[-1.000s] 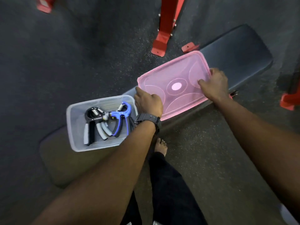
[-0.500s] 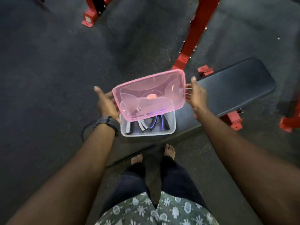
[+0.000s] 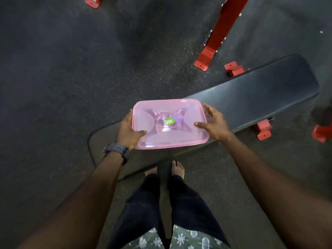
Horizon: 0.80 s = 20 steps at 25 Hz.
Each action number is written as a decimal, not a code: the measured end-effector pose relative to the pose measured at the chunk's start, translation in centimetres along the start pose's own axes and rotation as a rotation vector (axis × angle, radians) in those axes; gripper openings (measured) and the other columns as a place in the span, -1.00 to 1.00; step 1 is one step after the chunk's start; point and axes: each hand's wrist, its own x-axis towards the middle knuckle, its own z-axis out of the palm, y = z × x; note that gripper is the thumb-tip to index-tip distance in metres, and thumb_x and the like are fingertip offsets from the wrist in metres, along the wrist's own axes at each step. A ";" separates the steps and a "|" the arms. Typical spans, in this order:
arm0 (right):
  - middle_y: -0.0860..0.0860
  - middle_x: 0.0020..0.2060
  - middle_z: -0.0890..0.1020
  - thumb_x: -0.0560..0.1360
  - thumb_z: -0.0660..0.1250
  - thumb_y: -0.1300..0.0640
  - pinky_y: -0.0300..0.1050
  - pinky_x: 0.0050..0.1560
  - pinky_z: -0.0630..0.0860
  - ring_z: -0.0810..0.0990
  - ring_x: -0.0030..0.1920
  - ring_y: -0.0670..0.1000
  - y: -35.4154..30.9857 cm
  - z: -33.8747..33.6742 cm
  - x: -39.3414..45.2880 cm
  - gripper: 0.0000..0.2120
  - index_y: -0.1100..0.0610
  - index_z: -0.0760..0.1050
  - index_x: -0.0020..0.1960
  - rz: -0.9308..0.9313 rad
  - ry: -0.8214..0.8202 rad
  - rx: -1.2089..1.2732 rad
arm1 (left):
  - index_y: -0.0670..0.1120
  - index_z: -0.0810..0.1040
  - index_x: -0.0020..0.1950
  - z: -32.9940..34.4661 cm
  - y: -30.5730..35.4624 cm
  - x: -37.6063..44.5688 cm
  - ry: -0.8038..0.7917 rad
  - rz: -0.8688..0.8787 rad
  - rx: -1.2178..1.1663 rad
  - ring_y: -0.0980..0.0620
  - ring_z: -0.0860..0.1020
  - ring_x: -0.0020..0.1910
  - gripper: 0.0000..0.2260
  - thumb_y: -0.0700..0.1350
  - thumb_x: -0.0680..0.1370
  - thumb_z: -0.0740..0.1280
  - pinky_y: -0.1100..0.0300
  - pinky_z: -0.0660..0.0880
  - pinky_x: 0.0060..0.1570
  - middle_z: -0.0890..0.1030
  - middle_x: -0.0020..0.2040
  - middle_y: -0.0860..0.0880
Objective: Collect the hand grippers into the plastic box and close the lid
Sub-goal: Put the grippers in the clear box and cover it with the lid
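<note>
— Both hands are on the lid, are they?

— Yes. I am holding my left hand (image 3: pixel 129 131) against the left edge of the pink lid (image 3: pixel 169 123), with the thumb lying on top near the front corner and the fingers spread down the side. My right hand (image 3: pixel 213 123) is resting open at the right edge, thumb on the lid's top, fingers fanned out and not clenched on anything.

— Where is the plastic box sitting?

— It is hiding beneath the lid, which is covering it completely, on the dark padded counter (image 3: pixel 251 97). I cannot tell whether the lid is pressed fully home.

— And the hand grippers (image 3: pixel 177 115)?

— Faint shapes with a bluish tint are showing through the pink plastic near the green round sticker (image 3: pixel 169 121); they are too blurred to count.

— Anything else?

— I am wearing a dark watch (image 3: pixel 117 150) on my left wrist, and my bare feet are standing just before the counter. Red frame legs (image 3: pixel 215 38) are standing beyond it on the floor.
</note>
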 end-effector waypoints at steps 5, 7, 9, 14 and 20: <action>0.14 0.51 0.37 0.39 0.56 0.16 -0.11 0.49 0.18 0.31 0.51 0.13 2.7 2.8 0.6 -0.25 0.21 0.34 0.51 -0.114 0.142 -0.441 | -0.20 0.23 0.56 2.0 -2.4 2.5 0.016 0.156 0.512 -0.10 0.16 0.57 -0.28 -0.32 0.45 0.45 0.24 0.13 0.44 0.13 0.61 -0.16; 0.13 0.51 0.37 0.42 0.54 0.13 -0.12 0.50 0.18 0.32 0.51 0.12 2.6 3.2 0.9 -0.27 0.22 0.32 0.51 -0.104 0.176 -0.453 | -0.19 0.21 0.56 2.4 -2.7 2.9 0.052 0.153 0.523 -0.11 0.15 0.58 -0.31 -0.27 0.49 0.44 0.22 0.12 0.45 0.10 0.62 -0.16; 0.15 0.51 0.38 0.44 0.52 0.12 -0.14 0.50 0.16 0.33 0.51 0.12 2.5 3.1 1.3 -0.27 0.25 0.32 0.51 -0.134 0.176 -0.460 | -0.16 0.18 0.58 2.6 -2.8 3.0 0.075 0.144 0.506 -0.15 0.14 0.58 -0.32 -0.22 0.52 0.41 0.13 0.12 0.48 0.11 0.61 -0.19; 0.17 0.51 0.37 0.49 0.47 0.08 -0.15 0.51 0.12 0.31 0.52 0.13 2.5 3.1 2.3 -0.30 0.27 0.29 0.52 -0.173 0.128 -0.556 | -0.11 0.07 0.61 2.3 -2.8 3.2 0.015 0.126 0.521 -0.26 0.20 0.55 -0.32 -0.10 0.58 0.35 0.00 0.18 0.47 0.16 0.59 -0.27; 0.11 0.62 0.11 0.61 0.30 0.03 -0.10 0.52 0.05 0.12 0.60 0.10 3.5 3.9 1.5 -0.30 0.20 0.05 0.61 -0.156 0.065 -0.604 | -0.08 -0.08 0.61 2.0 -4.9 2.5 -0.080 0.208 0.572 -0.24 0.06 0.59 -0.15 0.36 0.43 -0.04 -0.09 0.20 0.45 -0.07 0.63 -0.23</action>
